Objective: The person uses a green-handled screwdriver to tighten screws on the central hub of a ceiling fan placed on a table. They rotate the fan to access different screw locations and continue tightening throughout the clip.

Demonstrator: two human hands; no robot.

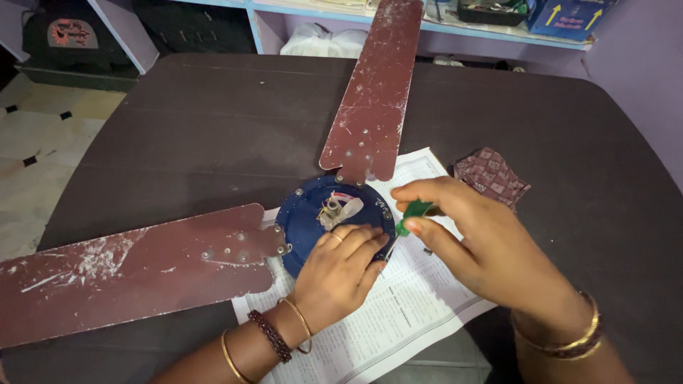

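Note:
A ceiling fan lies on a dark table (213, 121), its blue round motor housing (306, 213) resting on a sheet of newspaper (405, 306). Two worn maroon blades are attached: one (373, 85) points away from me, the other (121, 270) points left. My left hand (341, 274) lies flat on the near right part of the housing, fingers spread on it. Just right of the housing, my right hand (462, 235) pinches a green-handled tool (413, 211), likely a screwdriver, at the housing's right rim. The tool's tip is hidden.
A small patterned maroon cloth (491, 174) lies on the table right of the newspaper. Behind the table stand blue-edged shelves (341, 14) holding a blue box (565, 16), a dark tray and a white bag. A black bag (71, 35) sits at the far left above a tiled floor.

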